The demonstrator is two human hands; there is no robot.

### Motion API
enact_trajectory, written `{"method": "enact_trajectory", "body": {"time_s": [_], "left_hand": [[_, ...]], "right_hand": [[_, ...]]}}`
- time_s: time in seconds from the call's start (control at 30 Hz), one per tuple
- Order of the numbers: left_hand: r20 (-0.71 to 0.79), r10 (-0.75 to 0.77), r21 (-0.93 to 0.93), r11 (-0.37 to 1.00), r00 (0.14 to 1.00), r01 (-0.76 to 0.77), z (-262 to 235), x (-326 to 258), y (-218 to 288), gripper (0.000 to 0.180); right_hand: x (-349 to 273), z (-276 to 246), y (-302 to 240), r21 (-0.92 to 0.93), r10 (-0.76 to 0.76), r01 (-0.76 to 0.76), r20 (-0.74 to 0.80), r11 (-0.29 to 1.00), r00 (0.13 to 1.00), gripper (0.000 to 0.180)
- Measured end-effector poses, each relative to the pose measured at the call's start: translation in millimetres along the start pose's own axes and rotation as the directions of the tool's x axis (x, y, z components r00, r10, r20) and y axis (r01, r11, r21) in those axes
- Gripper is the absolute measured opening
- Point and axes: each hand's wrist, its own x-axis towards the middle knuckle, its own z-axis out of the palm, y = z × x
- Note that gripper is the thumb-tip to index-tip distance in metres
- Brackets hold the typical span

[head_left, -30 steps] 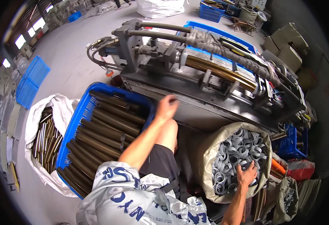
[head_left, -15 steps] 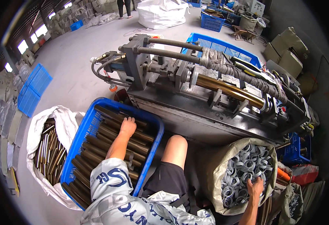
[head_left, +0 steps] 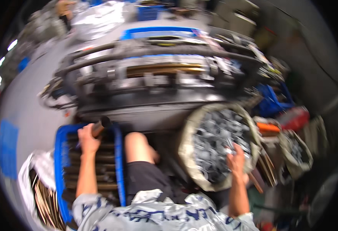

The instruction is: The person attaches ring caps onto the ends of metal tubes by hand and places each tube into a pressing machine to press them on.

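Left hand [head_left: 88, 139]: fingers wrapped round one dark bronze tube [head_left: 101, 126], above the tube-filled blue crate [head_left: 119, 169] | Right hand [head_left: 236, 158]: fingers half-curled at grey rings [head_left: 211, 144] in a woven sack [head_left: 187, 156]; grip too blurred to tell | Beyond: bench machine [head_left: 138, 96].

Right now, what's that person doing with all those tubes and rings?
The person's left hand grips a dark tube at the far end of a blue crate of more tubes. The right hand is at a sack of grey rings; blur hides whether it holds one. In front, a gold tube lies in a machine.
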Motion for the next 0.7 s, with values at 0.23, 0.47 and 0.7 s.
{"method": "enact_trajectory", "body": {"time_s": [0.23,0.47,0.7], "left_hand": [[0.385,0.472,-0.391,0.862,0.793,-0.323,-67,37,211,0.059],[0.494,0.549,-0.475,0.820,0.674,-0.320,-102,30,281,0.056],[0.538,0.567,-0.444,0.819,0.624,-0.362,-113,33,295,0.050]], "right_hand": [[-18,26,-88,0.736,0.112,-0.464,0.582,-0.493,0.805,0.059],[-20,0,-120,0.724,0.009,-0.438,0.523,-0.533,0.852,0.060],[-19,-3,-119,0.825,0.002,-0.440,0.471,-0.354,0.882,0.050]]}}
